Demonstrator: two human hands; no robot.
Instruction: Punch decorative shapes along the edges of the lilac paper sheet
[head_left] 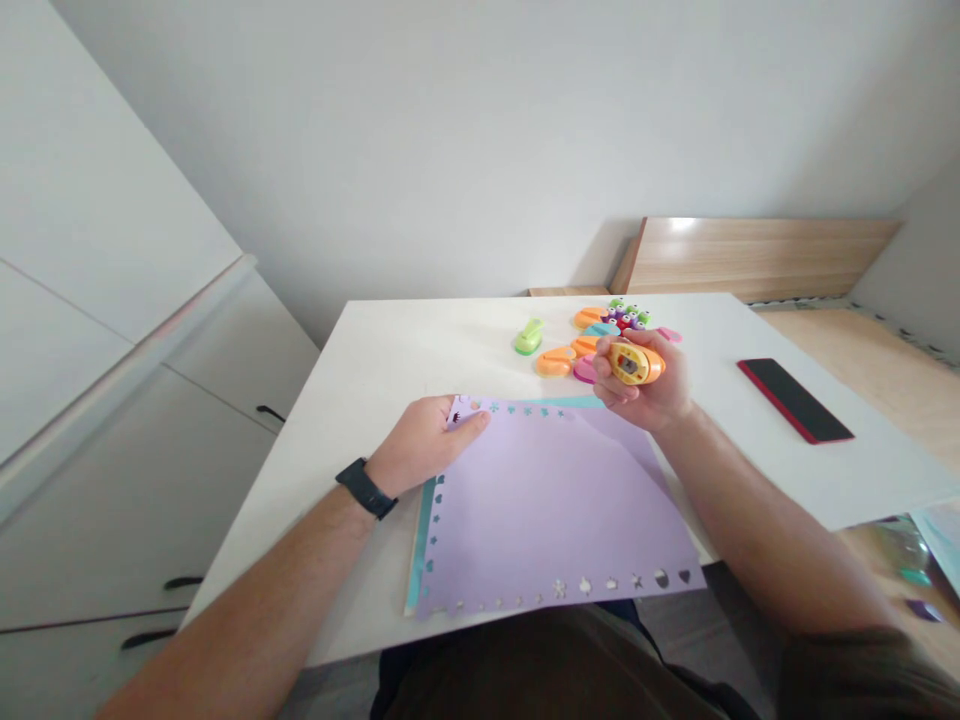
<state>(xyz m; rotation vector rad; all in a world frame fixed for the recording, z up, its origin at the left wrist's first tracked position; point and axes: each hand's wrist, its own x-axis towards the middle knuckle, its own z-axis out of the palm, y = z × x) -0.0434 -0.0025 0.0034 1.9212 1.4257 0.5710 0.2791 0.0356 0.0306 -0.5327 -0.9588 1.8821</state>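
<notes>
Mid-air, right grip (645, 385) around orange punch (637, 363)

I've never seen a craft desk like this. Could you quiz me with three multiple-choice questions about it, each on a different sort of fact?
1. What colour is the punched paper sheet under the left hand? A) yellow B) lilac C) red
2. Where is the phone? A) on the paper B) under a hand C) on the white tabletop
3. What is the right hand doing? A) gripping an orange craft punch B) lying flat on the paper C) resting on the phone

Answers:
1 B: its colour shows around the hand.
2 C: it lies right of the paper.
3 A: its fingers wrap the punch.
</notes>
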